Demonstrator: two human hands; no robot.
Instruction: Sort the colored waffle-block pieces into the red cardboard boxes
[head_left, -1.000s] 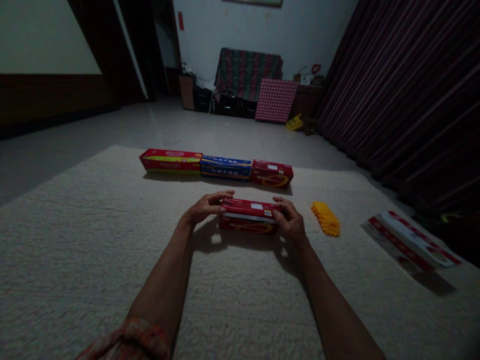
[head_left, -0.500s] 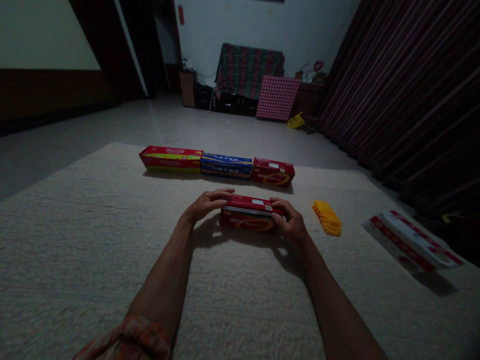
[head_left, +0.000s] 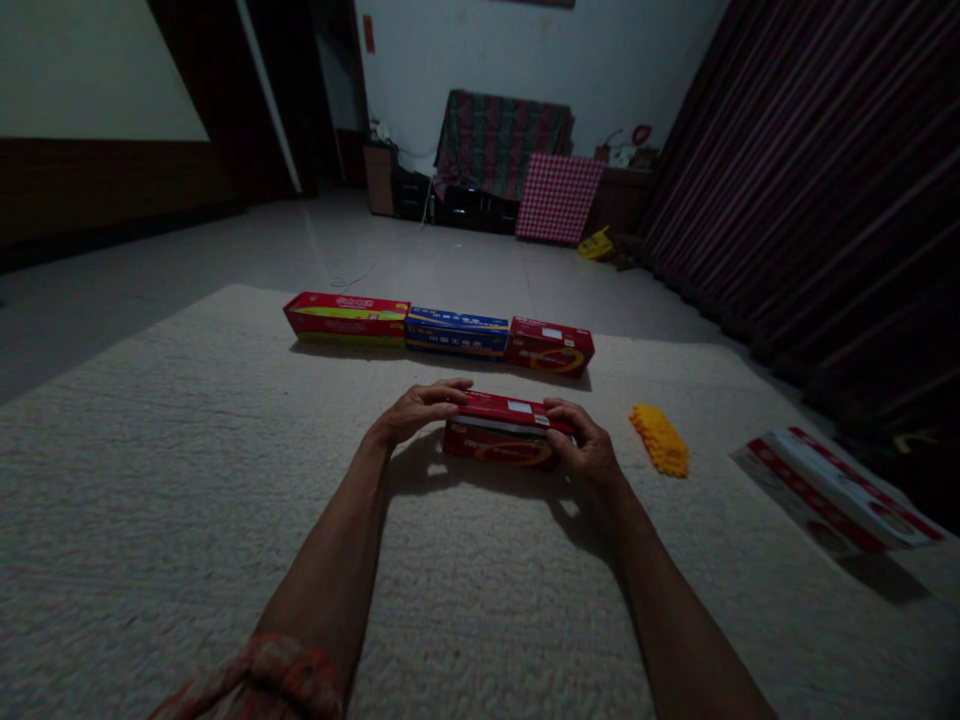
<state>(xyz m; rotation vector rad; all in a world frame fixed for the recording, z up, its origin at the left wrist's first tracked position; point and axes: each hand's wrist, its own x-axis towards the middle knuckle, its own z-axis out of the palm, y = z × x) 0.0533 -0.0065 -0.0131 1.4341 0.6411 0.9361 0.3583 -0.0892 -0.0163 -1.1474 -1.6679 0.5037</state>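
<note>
One near box (head_left: pixel 499 447) lies on the mat (head_left: pixel 480 600) between the hands, its long axis running left to right, right end dipping slightly nearer, printed front towards the person. At its left end the left hand (head_left: pixel 412 413) has its fingers closed on the top edge; at its right end the right hand (head_left: pixel 589 445) grips, thumb in front. A pale strip shows along the front top edge. Beyond, end to end, stand a red-yellow box (head_left: pixel 349 320), a blue box (head_left: pixel 456 332) and a dark red box (head_left: pixel 551 347); further right, a yellow bundle (head_left: pixel 660 440) and a slanting white-red box (head_left: pixel 847 490). Across the dim room: pale wall (head_left: pixel 97 70), tiled floor (head_left: pixel 262 245), striped cloth (head_left: pixel 506 145), checked panel (head_left: pixel 559 197), dark curtain (head_left: pixel 810 180)
</note>
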